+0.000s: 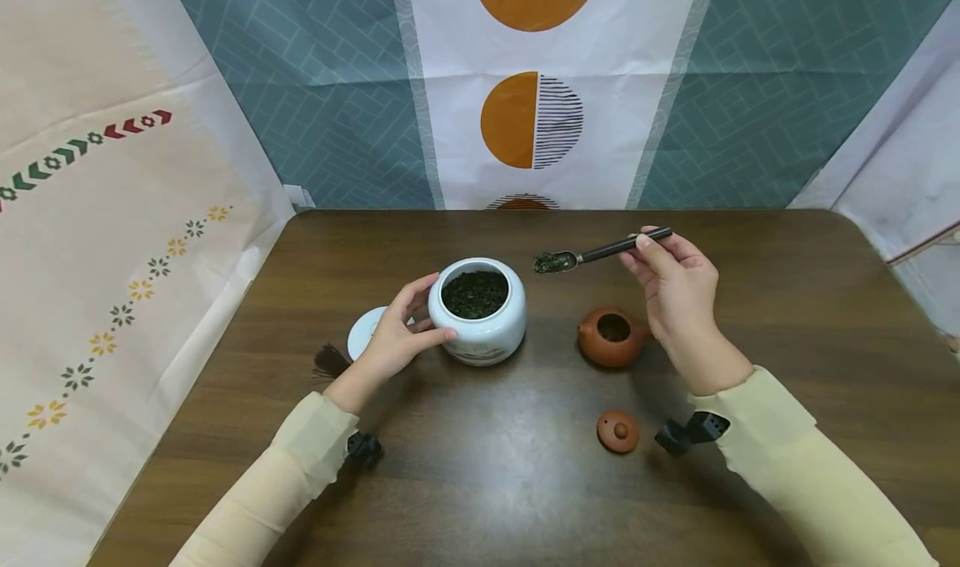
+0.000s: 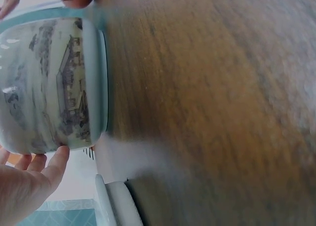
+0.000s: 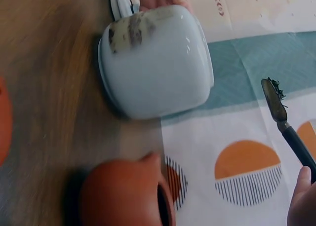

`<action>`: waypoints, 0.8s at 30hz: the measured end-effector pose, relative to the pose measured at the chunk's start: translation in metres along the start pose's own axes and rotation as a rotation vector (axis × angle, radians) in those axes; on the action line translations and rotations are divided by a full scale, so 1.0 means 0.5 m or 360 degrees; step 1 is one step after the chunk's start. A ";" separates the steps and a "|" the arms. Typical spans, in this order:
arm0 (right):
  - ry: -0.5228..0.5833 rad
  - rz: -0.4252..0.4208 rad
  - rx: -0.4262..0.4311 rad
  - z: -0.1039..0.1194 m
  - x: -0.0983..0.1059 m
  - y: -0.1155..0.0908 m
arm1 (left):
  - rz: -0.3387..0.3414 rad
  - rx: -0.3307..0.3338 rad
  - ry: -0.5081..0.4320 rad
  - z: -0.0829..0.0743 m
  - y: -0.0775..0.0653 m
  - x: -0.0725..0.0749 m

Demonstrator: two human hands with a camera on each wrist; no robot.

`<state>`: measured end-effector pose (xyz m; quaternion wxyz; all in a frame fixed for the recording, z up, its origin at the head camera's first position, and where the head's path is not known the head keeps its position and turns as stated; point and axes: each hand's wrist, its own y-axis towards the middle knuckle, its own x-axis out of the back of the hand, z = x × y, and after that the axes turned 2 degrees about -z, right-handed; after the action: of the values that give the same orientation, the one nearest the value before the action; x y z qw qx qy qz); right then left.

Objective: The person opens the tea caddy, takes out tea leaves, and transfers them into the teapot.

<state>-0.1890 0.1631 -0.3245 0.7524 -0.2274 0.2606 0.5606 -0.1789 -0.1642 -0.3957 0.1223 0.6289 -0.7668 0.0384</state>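
On the head view, the left hand (image 1: pixel 393 329) curls round the side of the white jar (image 1: pixel 486 338), thumb to the front, while dark leaves (image 1: pixel 474 294) show in its mouth! Across the table (image 1: pixel 487 484), the right hand (image 1: pixel 678 296) pinches the dark handle of a scoop (image 1: pixel 606 251), leaves heaped in its bowl, clear of jar and teapot alike. The clay teapot (image 1: pixel 606 352) stands lidless, its small lid (image 1: pixel 618 431) nearer the person; a white lid (image 1: pixel 363 331) sits by the left hand, a dark tassel (image 1: pixel 330 363) beside it. Over to the left wrist: bent fingers press the jar's wall, right by a painted building (image 2: pixel 71 83). And the right wrist has thumb on handle, scoop up higher than the jar's rim, the other fingers mostly out of frame!
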 end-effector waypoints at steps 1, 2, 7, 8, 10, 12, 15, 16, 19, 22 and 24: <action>0.0017 0.0003 0.0002 0.004 0.008 -0.001 | 0.0004 -0.0002 0.0002 0.000 0.000 0.000; 0.0031 0.0004 0.0007 0.008 0.016 -0.002 | 0.0006 -0.0003 0.0003 0.000 0.000 0.000; 0.0104 0.0005 0.0032 0.023 0.059 -0.006 | 0.0010 0.0000 0.0004 -0.001 0.000 0.002; 0.0114 0.0002 0.0037 0.025 0.069 -0.008 | 0.0009 0.0003 0.0002 -0.001 0.000 0.002; 0.0127 -0.0004 0.0043 0.029 0.089 -0.010 | 0.0012 0.0003 0.0001 -0.001 -0.001 0.002; 0.0138 -0.0020 0.0049 0.031 0.109 -0.011 | 0.0018 0.0001 0.0003 -0.001 -0.001 0.003; 0.0149 -0.0052 0.0053 0.033 0.138 -0.014 | 0.0023 -0.0001 0.0006 -0.001 0.000 0.003; 0.0147 -0.0069 0.0056 0.033 0.146 -0.014 | 0.0023 -0.0001 0.0008 -0.001 0.000 0.003; 0.0129 -0.0108 0.0042 0.033 0.169 -0.014 | 0.0023 -0.0002 0.0008 -0.002 0.000 0.003; 0.0105 -0.0139 0.0018 0.032 0.185 -0.015 | 0.0020 -0.0003 0.0008 -0.002 0.000 0.003; 0.0086 -0.0147 0.0006 0.031 0.194 -0.016 | 0.0017 -0.0008 0.0004 -0.002 0.000 0.002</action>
<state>-0.1561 0.2411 -0.3750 0.7706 -0.2528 0.2713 0.5183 -0.1791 -0.1651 -0.3947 0.1245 0.6245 -0.7701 0.0380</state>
